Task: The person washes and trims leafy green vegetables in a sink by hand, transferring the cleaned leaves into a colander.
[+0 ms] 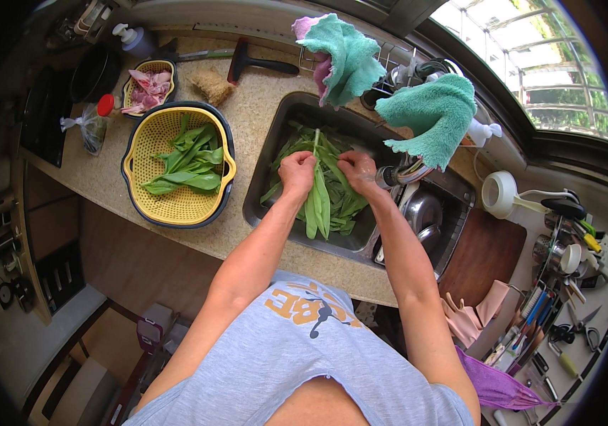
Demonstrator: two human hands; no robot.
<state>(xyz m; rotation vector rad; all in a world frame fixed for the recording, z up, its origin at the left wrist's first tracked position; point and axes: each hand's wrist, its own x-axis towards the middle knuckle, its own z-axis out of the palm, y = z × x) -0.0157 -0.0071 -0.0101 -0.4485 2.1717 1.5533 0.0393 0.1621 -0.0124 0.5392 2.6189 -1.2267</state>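
Over the sink basin, my left hand pinches a leafy green stalk, its pale cut stem pointing away from me and its long leaves hanging towards me. My right hand is just right of it, fingertips closed on a green leaf. Beneath both hands, a heap of loose leafy greens fills much of the basin. Left of the sink, a yellow colander nested in a dark bowl holds more leafy greens.
The faucet reaches in beside my right wrist, under a green towel. A small basket of raw meat, a loofah sponge and a squeegee lie behind the colander. Pot lids stand in the right basin.
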